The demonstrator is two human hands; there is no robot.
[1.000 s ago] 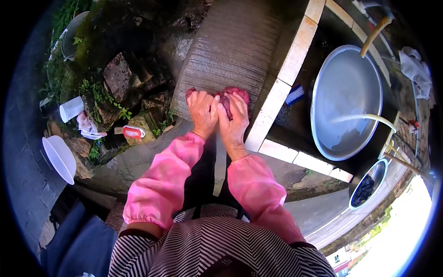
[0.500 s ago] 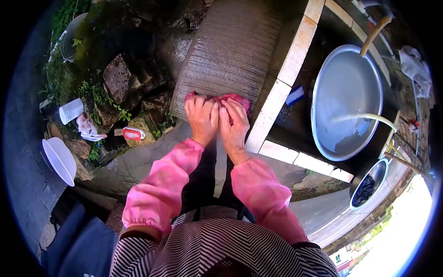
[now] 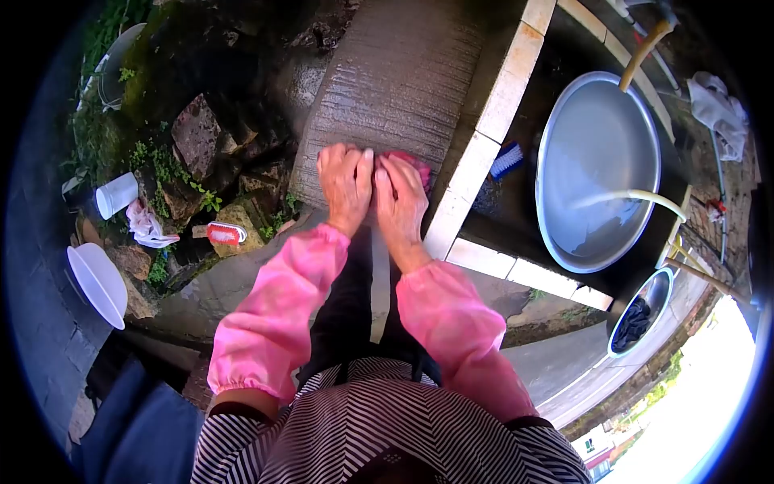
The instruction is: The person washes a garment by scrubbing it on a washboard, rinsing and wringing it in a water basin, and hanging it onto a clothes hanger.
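On the near end of a wet, ridged stone slab [image 3: 387, 89], both my hands press down side by side on a bunched red cloth [image 3: 413, 165]. My left hand [image 3: 345, 181] has its fingers curled over the cloth's left side, hiding most of it. Close beside it, my right hand [image 3: 401, 198] is closed on the cloth, and a red fold sticks out past its fingers. The two thumbs are nearly touching. Pink sleeve covers reach from both wrists to the elbows.
Right of the slab runs a white-tiled ledge [image 3: 492, 133]. Beyond it are a blue brush [image 3: 508, 160], a large metal basin [image 3: 588, 234] of water with a hose, and a smaller basin [image 3: 665, 294] holding dark cloth. Leftward lie rocks, a red brush [image 3: 226, 233] and a white basin [image 3: 97, 282].
My hands have pushed slightly forward up the slab with the red cloth, and less of it shows now. The whole view has shifted a little.
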